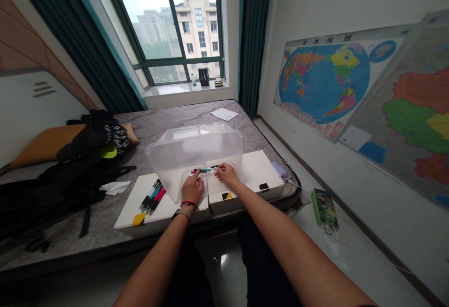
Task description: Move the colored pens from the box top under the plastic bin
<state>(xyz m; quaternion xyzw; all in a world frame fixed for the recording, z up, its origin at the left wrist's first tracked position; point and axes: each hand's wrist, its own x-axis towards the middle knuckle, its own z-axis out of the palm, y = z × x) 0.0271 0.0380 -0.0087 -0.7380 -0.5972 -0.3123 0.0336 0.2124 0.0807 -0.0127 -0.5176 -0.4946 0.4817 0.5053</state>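
We have both hands at the seam between two white blocks, the left block (131,204) and the right block (257,166), which together make up our work surface on the mattress (131,120). A clear bin (196,145) stands over the far part of this surface and seems to lie on its side with its mouth towards us, though its see-through walls make that hard to settle.

Our left hand (192,188) is over the left block's right edge, index finger stretched out to a blue pen (205,170), the other fingers partly curled; we cannot tell whether it grips the pen or only steadies it. Our right hand (226,174) comes in over the right block's left edge, thumb and fingertips drawn close together at the pen's right end. Whatever lies between them is too small for us to make out.

The blue pen lies crosswise near the seam, well back from the surface's near edge. A row of pens (153,197) lies on the left block, between its left edge and our left hand.

We judge the step in hand to be fine fingertip work on that one pen. The next move calls for a light, steady pinch, with our knuckles clear of the bin's walls.
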